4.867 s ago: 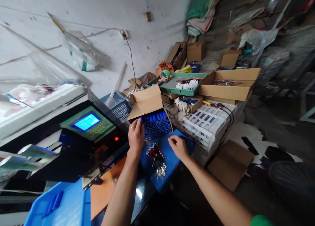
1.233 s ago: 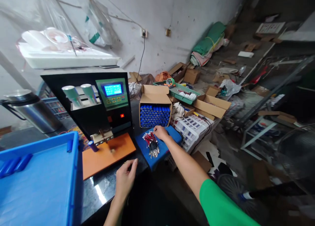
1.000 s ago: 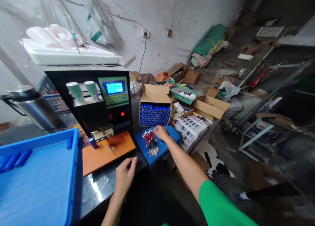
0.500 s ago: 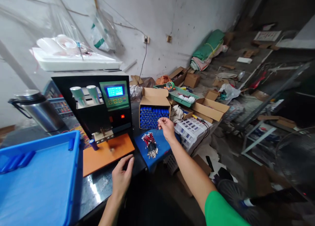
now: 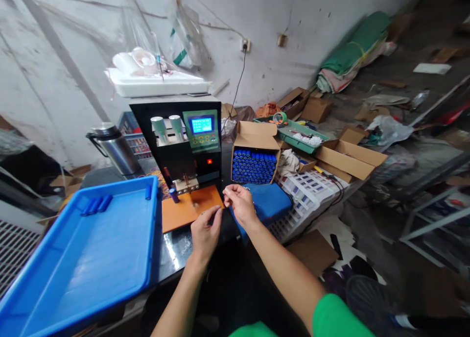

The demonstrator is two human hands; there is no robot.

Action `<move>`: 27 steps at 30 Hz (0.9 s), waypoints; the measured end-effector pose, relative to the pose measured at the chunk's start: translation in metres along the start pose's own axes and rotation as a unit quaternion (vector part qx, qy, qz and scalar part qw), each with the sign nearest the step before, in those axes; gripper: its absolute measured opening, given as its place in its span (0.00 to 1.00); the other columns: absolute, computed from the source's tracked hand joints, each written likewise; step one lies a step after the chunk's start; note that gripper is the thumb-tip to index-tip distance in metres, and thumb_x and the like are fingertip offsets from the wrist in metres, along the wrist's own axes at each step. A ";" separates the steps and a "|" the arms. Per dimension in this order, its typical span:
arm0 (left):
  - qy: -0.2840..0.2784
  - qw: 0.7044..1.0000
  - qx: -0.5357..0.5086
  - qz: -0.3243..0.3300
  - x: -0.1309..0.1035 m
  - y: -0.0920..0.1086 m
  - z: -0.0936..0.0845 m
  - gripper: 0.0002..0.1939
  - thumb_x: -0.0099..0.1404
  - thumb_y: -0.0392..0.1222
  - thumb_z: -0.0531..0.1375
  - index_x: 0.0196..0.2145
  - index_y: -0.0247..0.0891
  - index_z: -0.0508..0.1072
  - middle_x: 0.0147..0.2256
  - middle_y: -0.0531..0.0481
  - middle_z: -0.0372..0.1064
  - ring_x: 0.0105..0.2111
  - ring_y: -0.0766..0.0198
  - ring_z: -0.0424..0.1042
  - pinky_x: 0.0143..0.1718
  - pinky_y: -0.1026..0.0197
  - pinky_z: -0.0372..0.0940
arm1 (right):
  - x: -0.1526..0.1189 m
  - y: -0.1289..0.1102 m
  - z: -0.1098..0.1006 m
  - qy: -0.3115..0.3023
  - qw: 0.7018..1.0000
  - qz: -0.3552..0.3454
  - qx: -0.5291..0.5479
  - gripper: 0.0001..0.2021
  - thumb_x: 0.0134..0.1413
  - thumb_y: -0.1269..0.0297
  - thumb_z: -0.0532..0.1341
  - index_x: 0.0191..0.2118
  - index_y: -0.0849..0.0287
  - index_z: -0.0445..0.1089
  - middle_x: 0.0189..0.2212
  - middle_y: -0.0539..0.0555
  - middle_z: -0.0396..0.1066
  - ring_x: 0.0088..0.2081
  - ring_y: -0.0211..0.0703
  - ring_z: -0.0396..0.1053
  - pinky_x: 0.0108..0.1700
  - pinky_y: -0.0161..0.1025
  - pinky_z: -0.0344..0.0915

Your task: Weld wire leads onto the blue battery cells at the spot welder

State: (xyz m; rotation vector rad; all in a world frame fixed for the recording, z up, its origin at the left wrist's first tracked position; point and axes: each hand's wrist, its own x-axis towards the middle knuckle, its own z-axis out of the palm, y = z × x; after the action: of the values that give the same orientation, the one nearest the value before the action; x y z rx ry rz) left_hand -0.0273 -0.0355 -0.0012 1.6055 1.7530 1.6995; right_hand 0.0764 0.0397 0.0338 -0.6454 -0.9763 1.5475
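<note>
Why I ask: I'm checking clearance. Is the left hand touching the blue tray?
Apart: the head view shows a strip of dark benchtop between the left hand and the blue tray.

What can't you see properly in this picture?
In the head view:
Reddish thing in the right hand: tiny, mostly covered by that hand.
Screen: writing too small, blurred.
Blue pad: partly hidden behind the right hand and forearm.
Blue tray: one corner cut off by the picture's edge.

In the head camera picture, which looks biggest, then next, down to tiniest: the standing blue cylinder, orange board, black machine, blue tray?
1. Blue tray, which is also nearest the camera
2. Black machine
3. Orange board
4. Standing blue cylinder
</note>
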 end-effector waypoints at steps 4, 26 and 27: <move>-0.015 0.997 -0.034 -0.067 0.001 0.001 -0.018 0.15 0.64 0.52 0.59 0.37 0.37 0.77 0.32 0.49 0.77 0.33 0.61 0.75 0.38 0.61 0.69 | -0.006 0.010 0.000 -0.055 0.996 0.023 -0.060 0.15 0.47 0.56 0.69 0.37 0.58 0.70 0.28 0.49 0.70 0.26 0.34 0.65 0.25 0.31 0.61; 0.077 0.976 0.163 -0.118 0.072 -0.053 -0.057 0.16 0.62 0.49 0.57 0.41 0.36 0.76 0.34 0.44 0.75 0.33 0.56 0.73 0.40 0.56 0.67 | -0.021 0.034 -0.023 -0.084 0.985 0.060 -0.137 0.12 0.43 0.57 0.68 0.27 0.59 0.70 0.19 0.46 0.66 0.21 0.35 0.62 0.25 0.34 0.59; 0.060 0.980 0.152 -0.113 0.070 -0.052 -0.056 0.15 0.62 0.50 0.57 0.38 0.37 0.76 0.31 0.45 0.75 0.32 0.57 0.73 0.38 0.57 0.67 | -0.020 0.035 -0.023 -0.081 0.986 0.061 -0.133 0.12 0.43 0.57 0.69 0.27 0.59 0.70 0.19 0.46 0.67 0.21 0.35 0.62 0.24 0.33 0.59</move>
State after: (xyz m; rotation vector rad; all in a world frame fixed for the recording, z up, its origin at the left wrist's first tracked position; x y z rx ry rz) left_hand -0.1232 0.0008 0.0090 1.3666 2.2487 1.5075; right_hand 0.0819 0.0252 -0.0098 -0.7867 -1.3019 1.6103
